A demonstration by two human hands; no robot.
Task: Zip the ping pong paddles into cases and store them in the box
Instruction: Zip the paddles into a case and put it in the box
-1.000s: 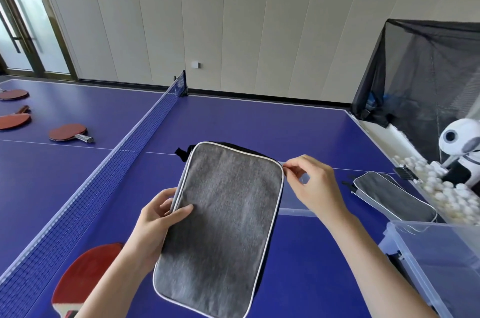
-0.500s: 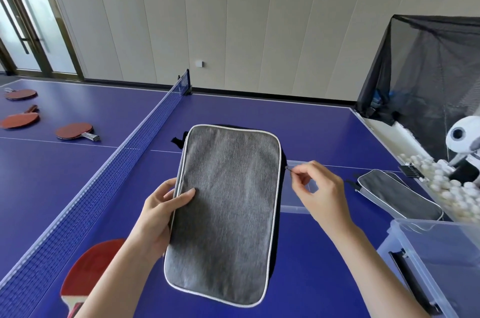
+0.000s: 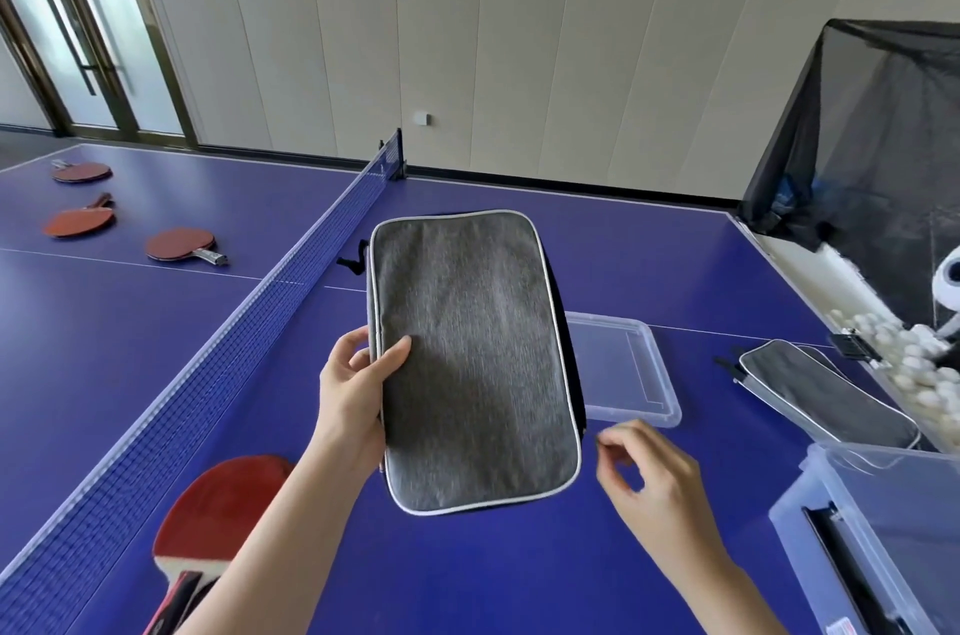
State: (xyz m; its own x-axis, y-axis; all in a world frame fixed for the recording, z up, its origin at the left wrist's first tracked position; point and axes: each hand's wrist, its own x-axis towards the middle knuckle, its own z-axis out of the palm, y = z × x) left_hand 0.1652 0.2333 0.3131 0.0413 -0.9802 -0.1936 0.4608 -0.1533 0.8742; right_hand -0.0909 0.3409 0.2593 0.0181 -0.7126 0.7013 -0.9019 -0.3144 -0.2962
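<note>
The left hand grips the grey paddle case by its left long edge, thumb on the front face and fingers curled behind, holding it off the blue table with its face toward the camera. The right hand sits just beside the case's lower right corner, thumb and forefinger pinched together; whether a zipper pull lies between them cannot be told. A black loop hangs at the case's upper left corner. Behind the case's right edge a clear plastic lid lies flat on the table. A 2nd grey case lies farther right, near the table edge, its near end overlapping the rim of the clear storage box at lower right. 1 red paddle lies on the table below the left forearm, beside the net. 3 further red paddles lie beyond the net, well apart from the hands. White balls fill a tray at the far right.
</note>
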